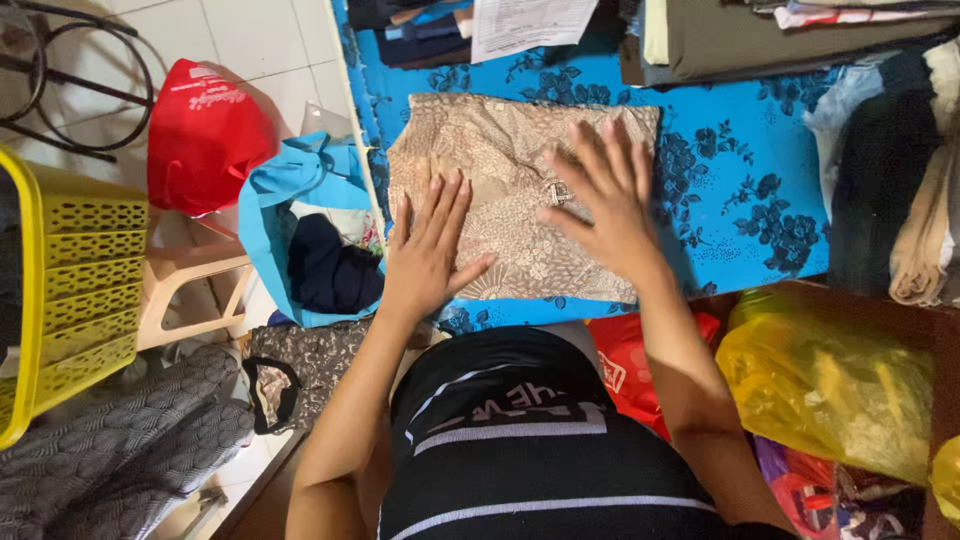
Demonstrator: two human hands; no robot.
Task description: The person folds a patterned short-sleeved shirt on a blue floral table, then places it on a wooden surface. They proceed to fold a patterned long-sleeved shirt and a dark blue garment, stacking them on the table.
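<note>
A black striped shirt (510, 440) is seen nearest. Two hands are laid flat, fingers spread, on one folded beige patterned cloth (520, 160): the left hand (425, 250) and the right hand (605, 200). The cloth lies under the fingers on one blue floral sheet (740, 180).

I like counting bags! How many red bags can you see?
2. One red bag lies on the floor, left of the table. Another red bag sits below the table edge beside the yellow bag. More may be hidden.
</note>
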